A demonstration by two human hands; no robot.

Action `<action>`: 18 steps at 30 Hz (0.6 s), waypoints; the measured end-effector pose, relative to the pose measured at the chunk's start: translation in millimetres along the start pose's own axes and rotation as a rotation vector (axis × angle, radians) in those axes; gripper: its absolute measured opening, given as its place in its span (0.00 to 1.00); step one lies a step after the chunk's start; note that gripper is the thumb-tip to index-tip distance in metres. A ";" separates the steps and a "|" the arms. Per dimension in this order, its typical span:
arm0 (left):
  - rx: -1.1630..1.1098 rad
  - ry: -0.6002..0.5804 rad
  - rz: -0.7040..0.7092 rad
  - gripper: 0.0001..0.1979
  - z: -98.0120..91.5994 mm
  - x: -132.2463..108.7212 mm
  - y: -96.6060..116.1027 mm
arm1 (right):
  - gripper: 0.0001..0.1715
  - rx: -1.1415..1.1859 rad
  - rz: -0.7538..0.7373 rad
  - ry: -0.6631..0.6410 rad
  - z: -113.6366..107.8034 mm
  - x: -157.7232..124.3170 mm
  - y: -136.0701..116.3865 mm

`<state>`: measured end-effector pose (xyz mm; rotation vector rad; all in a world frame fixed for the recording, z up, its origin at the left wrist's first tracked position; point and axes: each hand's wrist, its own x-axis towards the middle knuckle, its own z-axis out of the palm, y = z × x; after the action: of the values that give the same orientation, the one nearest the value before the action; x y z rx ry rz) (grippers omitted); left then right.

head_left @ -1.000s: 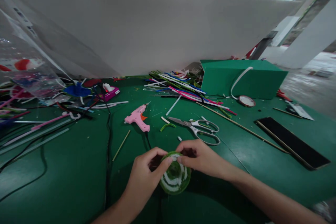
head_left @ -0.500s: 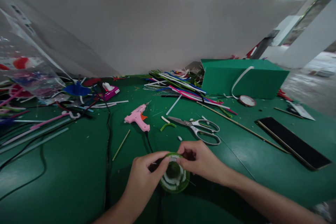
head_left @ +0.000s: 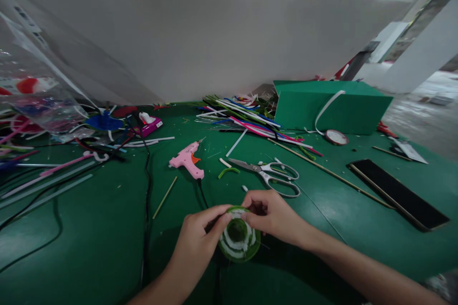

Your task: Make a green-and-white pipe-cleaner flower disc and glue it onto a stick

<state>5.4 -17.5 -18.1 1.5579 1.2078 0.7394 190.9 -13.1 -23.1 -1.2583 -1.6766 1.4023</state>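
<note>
A round green and white coiled piece (head_left: 239,242), made of fuzzy wire, is held just above the green table (head_left: 89,248) near its front edge. My left hand (head_left: 196,243) pinches its left rim with thumb and fingers closed. My right hand (head_left: 274,217) grips its upper right rim, fingers curled over it. Both hands touch at the top of the coil. A pink glue gun (head_left: 188,159) lies behind my left hand and metal scissors (head_left: 270,175) lie just behind my right hand.
Several coloured fuzzy wires (head_left: 250,121) are piled at the back, beside a green box (head_left: 331,105) and a tape roll (head_left: 336,137). A black strip (head_left: 399,193) lies right. Black cables (head_left: 146,186), sticks and plastic bags (head_left: 32,81) crowd the left. A white board (head_left: 214,38) stands behind.
The coil has tipped slightly between my fingers and both hands have shifted a little; nothing else on the table has moved.
</note>
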 end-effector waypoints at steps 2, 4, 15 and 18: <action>0.009 0.002 0.006 0.14 -0.4 -0.1 -0.1 | 0.06 0.006 0.010 -0.003 -0.1 0.2 -0.5; 0.016 0.015 0.012 0.14 -0.6 -0.5 -0.7 | 0.07 0.016 0.023 -0.013 -1.1 0.9 -1.2; 0.033 0.130 0.010 0.12 -3.0 -0.4 -1.6 | 0.24 0.171 0.074 0.002 -14.4 3.1 -1.5; 0.046 0.151 0.020 0.11 -3.8 -1.4 0.4 | 0.17 0.094 0.077 -0.112 -13.6 1.3 -3.7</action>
<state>1.7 -17.6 -16.4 1.5763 1.3293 0.8608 201.5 -6.6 -16.3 -1.2229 -1.6304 1.6049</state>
